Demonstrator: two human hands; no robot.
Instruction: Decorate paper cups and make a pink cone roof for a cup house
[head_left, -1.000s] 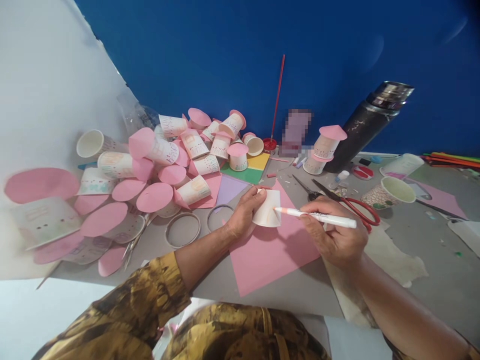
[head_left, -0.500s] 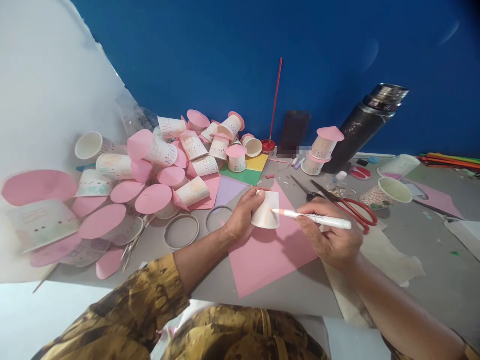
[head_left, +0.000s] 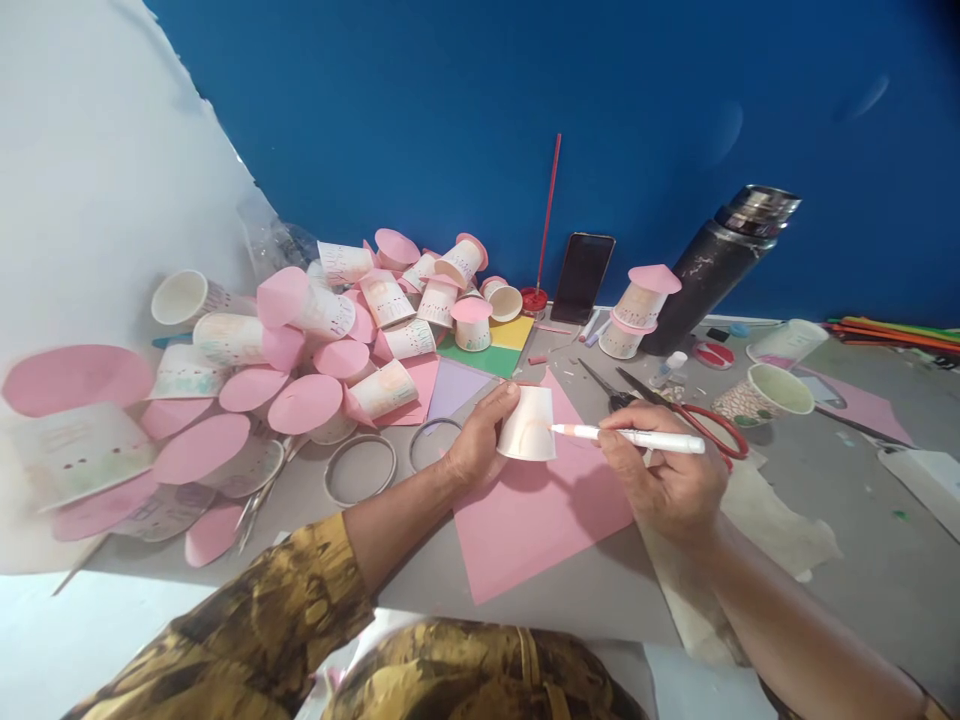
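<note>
Over a pink paper sheet (head_left: 540, 530), my left hand (head_left: 480, 440) grips a white paper cup (head_left: 526, 415) upside down, its wide rim at the bottom. A faint orange arch is drawn on the cup's side. My right hand (head_left: 664, 470) is closed around a white marker (head_left: 645, 440) with an orange tip, pointing left. The tip is at the cup's right side; whether it touches I cannot tell. Beyond my right hand lie red-handled scissors (head_left: 720, 430), partly hidden by it.
Many decorated cups with pink paper cones (head_left: 307, 400) are heaped on the left. Two tape rings (head_left: 360, 470) lie near my left forearm. At the back are a phone (head_left: 583, 278), a stacked cup tower (head_left: 641, 310) and a leaning black flask (head_left: 720, 270). Another patterned cup (head_left: 765, 393) stands right.
The marker tip has shifted from the cup's face to its right edge. An arch outline now shows on the cup, which looks turned slightly. Both hands keep their holds.
</note>
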